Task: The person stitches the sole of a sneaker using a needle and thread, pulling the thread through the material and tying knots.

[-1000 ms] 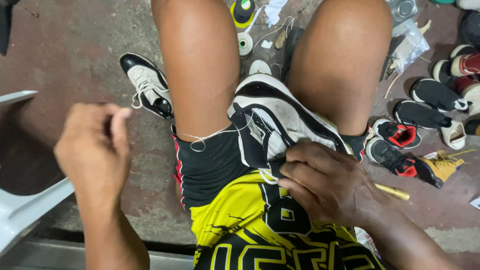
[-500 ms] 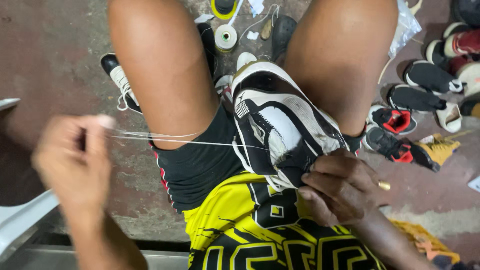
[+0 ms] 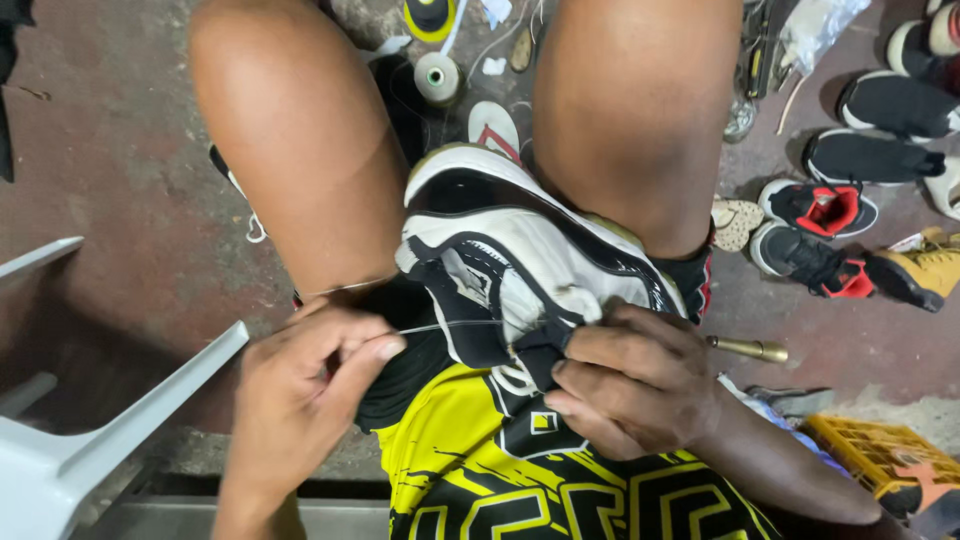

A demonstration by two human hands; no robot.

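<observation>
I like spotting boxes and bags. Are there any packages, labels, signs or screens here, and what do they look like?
Clear plastic bag: on the floor, top right, crumpled and see-through.
Yellow crate: bottom right corner, plastic lattice, yellow with an orange patch.
Thread spool: floor between the knees, round, pale green.
No signs or screens.

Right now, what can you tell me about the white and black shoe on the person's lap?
The shoe is a worn sports shoe, white with black trim and panels, in what looks like leather or a synthetic. It lies wedged between the bare thighs, sole end pointing away. The right hand grips its near end against the lap. A thin thread runs taut from its side to the left hand, which pinches it. A brass-coloured tool handle sticks out beyond the right hand.
</observation>
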